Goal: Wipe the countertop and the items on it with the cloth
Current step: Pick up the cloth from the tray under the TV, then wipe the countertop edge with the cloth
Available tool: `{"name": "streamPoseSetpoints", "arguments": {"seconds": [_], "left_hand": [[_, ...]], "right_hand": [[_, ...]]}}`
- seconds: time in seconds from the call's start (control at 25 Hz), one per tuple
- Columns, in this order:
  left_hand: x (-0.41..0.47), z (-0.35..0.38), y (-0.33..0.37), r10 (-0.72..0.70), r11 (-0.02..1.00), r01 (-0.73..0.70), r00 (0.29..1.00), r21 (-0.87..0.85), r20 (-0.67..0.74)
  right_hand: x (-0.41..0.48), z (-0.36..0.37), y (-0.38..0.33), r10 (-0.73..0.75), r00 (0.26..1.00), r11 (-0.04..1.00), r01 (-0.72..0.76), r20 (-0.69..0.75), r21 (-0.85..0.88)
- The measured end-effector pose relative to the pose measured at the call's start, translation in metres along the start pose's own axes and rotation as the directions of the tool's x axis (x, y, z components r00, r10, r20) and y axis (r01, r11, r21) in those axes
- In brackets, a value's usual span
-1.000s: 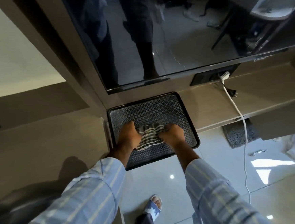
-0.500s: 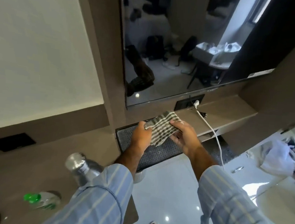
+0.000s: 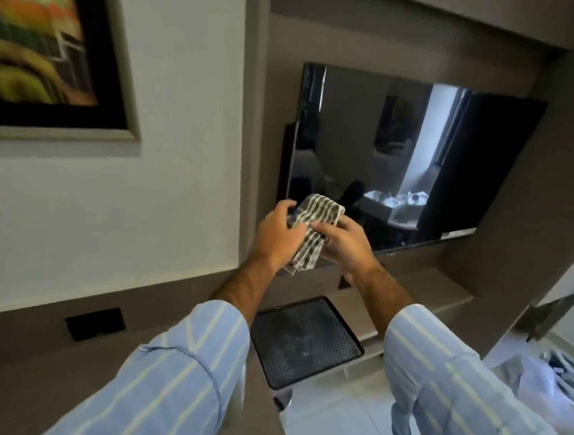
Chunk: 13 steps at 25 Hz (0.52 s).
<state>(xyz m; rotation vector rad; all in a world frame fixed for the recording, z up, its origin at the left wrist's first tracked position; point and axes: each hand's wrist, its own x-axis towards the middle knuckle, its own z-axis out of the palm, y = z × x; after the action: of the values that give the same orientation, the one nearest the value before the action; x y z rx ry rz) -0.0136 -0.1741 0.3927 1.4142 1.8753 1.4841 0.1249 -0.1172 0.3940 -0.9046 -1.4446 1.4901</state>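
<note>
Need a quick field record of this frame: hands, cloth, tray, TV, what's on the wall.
left hand: closed on the cloth, raised in front of the TV
right hand: closed on the cloth from the other side
cloth: striped, bunched between both hands, off every surface
tray: dark, textured, lying on the countertop below the hands, nothing on it
countertop: brown, runs under the TV
TV: wall-mounted, off, reflecting the room
painting: framed, upper left wall, blurred
wall socket: black, left of tray

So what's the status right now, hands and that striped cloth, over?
Left hand and right hand both gripping the striped cloth, raised in front of the TV screen. Black tray below, untouched. Nothing in the way.
</note>
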Motion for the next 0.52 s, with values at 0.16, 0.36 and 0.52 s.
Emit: {"name": "streamPoseSetpoints", "arguments": {"seconds": [0.16, 0.36, 0.52], "left_hand": [[-0.024, -0.057, 0.004, 0.120, 0.993, -0.119, 0.991, -0.022, 0.065], [-0.055, -0.109, -0.055, -0.103, 0.956, 0.060, 0.985, -0.288, -0.136], [-0.099, -0.121, -0.117, -0.346, 0.842, 0.216, 0.920, -0.495, -0.186]], "right_hand": [[-0.020, 0.070, -0.024, -0.046, 0.998, 0.999, 0.045, 0.051, 0.024], [-0.038, 0.131, -0.005, 0.121, 0.932, 0.981, -0.165, 0.341, 0.103], [-0.049, 0.150, 0.065, 0.160, 0.926, 0.916, -0.011, 0.342, -0.401]]}}
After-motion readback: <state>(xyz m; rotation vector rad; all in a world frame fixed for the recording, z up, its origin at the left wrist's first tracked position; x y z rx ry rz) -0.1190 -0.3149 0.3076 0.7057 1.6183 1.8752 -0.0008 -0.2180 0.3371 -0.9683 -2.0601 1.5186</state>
